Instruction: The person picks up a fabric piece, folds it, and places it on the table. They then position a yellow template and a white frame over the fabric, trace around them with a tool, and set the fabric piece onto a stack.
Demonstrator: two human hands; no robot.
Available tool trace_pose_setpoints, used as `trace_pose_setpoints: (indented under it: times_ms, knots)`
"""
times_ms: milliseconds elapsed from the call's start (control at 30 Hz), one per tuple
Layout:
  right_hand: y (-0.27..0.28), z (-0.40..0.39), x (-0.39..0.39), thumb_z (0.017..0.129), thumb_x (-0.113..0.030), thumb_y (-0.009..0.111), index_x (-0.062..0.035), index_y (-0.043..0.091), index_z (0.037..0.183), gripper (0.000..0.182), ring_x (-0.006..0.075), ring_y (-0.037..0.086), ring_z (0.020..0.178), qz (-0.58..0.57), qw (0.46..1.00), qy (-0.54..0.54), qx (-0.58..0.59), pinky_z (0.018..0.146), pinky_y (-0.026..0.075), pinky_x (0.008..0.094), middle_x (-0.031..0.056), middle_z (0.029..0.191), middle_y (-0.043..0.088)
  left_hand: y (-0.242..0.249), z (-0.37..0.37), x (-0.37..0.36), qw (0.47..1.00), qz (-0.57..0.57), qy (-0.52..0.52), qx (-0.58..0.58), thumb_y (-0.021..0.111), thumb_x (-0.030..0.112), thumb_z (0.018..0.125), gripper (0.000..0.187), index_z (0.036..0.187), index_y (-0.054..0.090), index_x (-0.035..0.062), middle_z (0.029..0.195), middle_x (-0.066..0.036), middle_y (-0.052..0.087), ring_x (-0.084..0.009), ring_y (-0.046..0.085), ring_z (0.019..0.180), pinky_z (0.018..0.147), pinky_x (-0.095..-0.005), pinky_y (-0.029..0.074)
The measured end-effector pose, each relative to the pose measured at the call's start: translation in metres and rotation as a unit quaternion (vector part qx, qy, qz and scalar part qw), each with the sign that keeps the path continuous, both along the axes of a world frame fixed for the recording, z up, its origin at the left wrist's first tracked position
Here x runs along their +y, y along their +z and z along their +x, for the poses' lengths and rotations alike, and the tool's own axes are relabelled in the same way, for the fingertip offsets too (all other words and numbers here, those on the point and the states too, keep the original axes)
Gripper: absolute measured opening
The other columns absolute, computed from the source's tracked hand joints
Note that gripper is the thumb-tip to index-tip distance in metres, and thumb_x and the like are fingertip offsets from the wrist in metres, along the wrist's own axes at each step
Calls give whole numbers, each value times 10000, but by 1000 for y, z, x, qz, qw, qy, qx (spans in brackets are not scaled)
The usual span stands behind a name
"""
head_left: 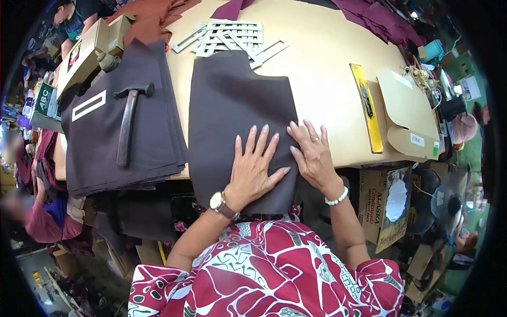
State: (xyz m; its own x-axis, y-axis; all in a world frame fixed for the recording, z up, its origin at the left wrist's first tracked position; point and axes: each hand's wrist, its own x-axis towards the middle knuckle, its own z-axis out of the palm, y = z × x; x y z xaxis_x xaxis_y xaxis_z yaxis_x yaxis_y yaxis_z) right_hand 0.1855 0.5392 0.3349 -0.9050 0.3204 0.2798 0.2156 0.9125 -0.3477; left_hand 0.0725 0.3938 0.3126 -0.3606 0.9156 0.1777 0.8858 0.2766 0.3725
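Note:
A dark brown cut fabric piece [232, 105] lies flat in front of me, its near end hanging past the table edge. My left hand [254, 166] rests flat on it, fingers spread. At the fabric's right edge, my right hand [312, 153] lies with outstretched fingers, partly on the cloth and partly beside it. To the left is a stack of similar dark fabric pieces [153, 121]. On that stack lie a hammer [128, 121] and a white rectangular frame template [88, 106]. Neither hand grips anything.
Cardboard templates [232, 37] lie beyond the fabric. A yellow ruler [367, 113] carries a black pen-like tool [366, 100]; a cardboard folder [409, 111] is farther right. Maroon fabric [369, 18] and rust-brown fabric [148, 21] sit at the back. A person [79, 18] stands at far left.

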Motion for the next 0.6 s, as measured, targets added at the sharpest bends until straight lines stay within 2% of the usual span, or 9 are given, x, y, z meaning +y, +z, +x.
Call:
trace_pose_setpoints:
  times_ms: [100,233,300,400,500,600]
  knots:
    - [-5,5,10,898,-163,501,-122,343,1395,523,342,385,1268,10,999,6,-36,1029,220,614,26,1284,538,1,3,-1,1000,0,6,0,534,543,828,740,1392,370,93,1469,-167,269,-365,213,1363,1059,-590,162]
    - [-16,-22,46,917,-179,480,-160,339,1402,506,328,388,1269,42,999,1,-22,1031,220,612,16,1293,534,1,2,-1,1000,-2,2,5,537,554,822,750,1396,367,102,1468,-169,270,-370,222,1358,1059,-586,166]
    - [-25,-40,67,927,-184,467,-160,343,1398,488,321,389,1269,47,999,0,-15,1030,225,611,11,1296,533,1,3,-1,1000,-4,5,5,541,556,820,753,1397,365,105,1467,-170,271,-372,226,1356,1058,-585,170]
    - [-25,-65,92,938,-211,462,-142,340,1395,477,305,382,1279,48,999,-19,-10,1037,220,602,-6,1272,557,6,2,0,1000,14,0,14,537,546,827,700,1348,442,89,1435,-184,328,-387,279,1322,1039,-579,209]
    - [-32,-77,106,928,-244,487,-116,332,1395,509,303,375,1290,11,1000,-22,7,1049,204,587,-16,1242,581,27,-8,13,999,27,-8,43,548,465,851,519,1164,586,52,1224,-191,523,-361,463,1150,970,-507,322]
    - [-43,-77,112,916,-258,506,-113,335,1396,529,301,382,1288,18,999,-18,21,1048,207,581,-12,1256,573,47,-34,47,997,-36,-61,-10,566,356,861,335,937,629,36,947,-151,595,-312,549,912,855,-437,392]
